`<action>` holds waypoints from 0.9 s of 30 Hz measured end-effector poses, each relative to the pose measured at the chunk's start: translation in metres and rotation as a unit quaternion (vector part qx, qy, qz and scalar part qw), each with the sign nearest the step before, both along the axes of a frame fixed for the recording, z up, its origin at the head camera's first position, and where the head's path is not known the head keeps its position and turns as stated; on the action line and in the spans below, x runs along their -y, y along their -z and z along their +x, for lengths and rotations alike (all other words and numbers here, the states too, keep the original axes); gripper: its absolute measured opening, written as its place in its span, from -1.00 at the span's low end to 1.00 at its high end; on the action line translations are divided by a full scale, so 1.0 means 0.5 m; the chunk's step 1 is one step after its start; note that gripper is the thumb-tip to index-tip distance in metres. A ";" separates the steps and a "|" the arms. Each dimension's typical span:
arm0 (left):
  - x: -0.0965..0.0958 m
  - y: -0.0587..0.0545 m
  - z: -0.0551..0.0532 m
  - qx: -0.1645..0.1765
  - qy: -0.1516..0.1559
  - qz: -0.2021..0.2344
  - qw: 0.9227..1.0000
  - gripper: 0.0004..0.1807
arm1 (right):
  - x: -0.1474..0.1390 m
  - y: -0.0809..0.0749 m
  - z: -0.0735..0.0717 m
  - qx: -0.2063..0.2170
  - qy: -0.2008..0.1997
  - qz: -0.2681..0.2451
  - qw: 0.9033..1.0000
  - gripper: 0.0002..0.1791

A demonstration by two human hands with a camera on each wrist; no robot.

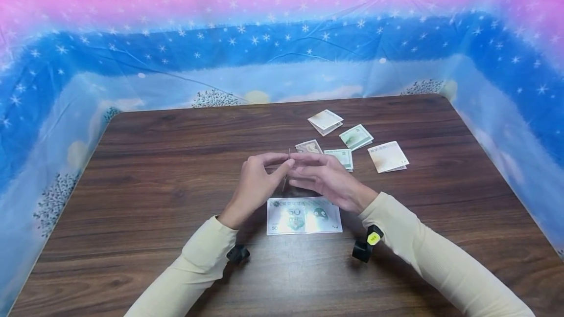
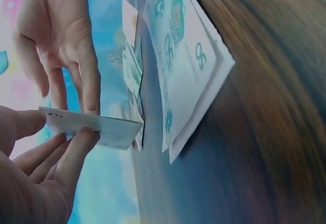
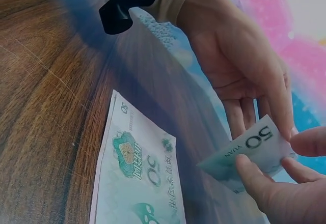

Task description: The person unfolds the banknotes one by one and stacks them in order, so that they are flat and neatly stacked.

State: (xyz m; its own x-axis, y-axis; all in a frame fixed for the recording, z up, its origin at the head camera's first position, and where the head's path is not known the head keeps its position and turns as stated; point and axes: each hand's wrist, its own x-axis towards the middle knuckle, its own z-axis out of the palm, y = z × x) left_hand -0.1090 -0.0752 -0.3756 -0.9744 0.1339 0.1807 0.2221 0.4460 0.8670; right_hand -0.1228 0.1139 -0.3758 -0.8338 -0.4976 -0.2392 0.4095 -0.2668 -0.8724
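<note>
Between both hands stands a folded green-white 50-yuan practice banknote [image 3: 249, 145], seen almost edge-on from the head view. My left hand [image 1: 253, 182] holds it from the left; its fingertips lie against the near face in the left wrist view. From the right, my right hand [image 1: 328, 177] holds the same note, fingertips on the face printed "50 YUAN" in the right wrist view. Just below the hands, another 50 banknote [image 1: 304, 224] lies unfolded on the table, a crease down its middle and a cartoon figure on its right half.
Beyond the hands lie several folded notes: a pale one [image 1: 325, 120] at the back, a green one [image 1: 357, 137], a pale one [image 1: 389, 156] at the right, a brown one [image 1: 310, 147] and another green one [image 1: 341, 158]. The dark wooden table [image 1: 167, 160] is surrounded by a snowflake-patterned cloth [image 1: 264, 38].
</note>
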 end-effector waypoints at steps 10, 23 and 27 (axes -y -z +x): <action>0.001 -0.009 0.006 0.071 -0.021 0.127 0.989 -0.73 | 0.002 -0.008 0.017 -0.061 0.018 0.040 0.997 -0.41; -0.002 -0.023 0.027 0.099 -0.013 0.181 0.978 -0.73 | -0.004 -0.017 0.031 -0.073 0.051 0.076 0.993 -0.44; 0.003 -0.024 0.032 0.102 -0.021 0.187 0.977 -0.71 | -0.015 -0.019 0.033 -0.085 0.057 0.116 0.988 -0.47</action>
